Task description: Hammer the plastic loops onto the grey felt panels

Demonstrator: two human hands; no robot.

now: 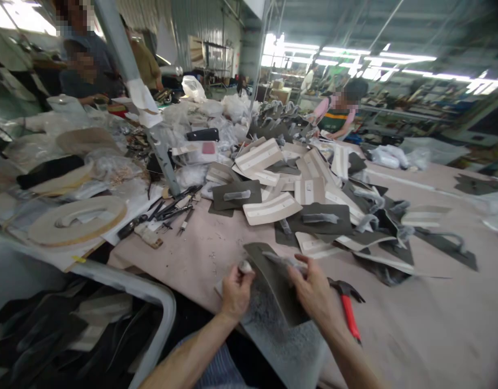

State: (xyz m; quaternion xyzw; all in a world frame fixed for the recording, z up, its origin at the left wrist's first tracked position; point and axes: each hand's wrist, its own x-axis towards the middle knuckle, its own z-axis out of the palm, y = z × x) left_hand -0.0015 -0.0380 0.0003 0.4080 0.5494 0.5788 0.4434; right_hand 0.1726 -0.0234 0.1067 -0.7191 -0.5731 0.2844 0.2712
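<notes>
A dark grey-green panel [278,286] is tilted in front of me, with a strap-like handle [279,260] wrapped in clear plastic on its upper face. My right hand [316,292] is closed on the panel at its right side, with fingers at the wrapped handle. To the left of the panel, my left hand [236,296] pinches a small whitish piece [245,266] that I cannot make out. Beneath the panel lies a grey speckled slab [265,324] at the table's front edge. A claw hammer [349,310] with a red grip rests just right of my right hand.
A heap of dark and beige panels [273,208] covers the table's middle. Hand tools [171,210] and a roll of beige tape [78,219] lie at left, near a slanted metal post [131,81]. A bin [167,308] holds dark pieces. A co-worker [338,116] stands at the far side.
</notes>
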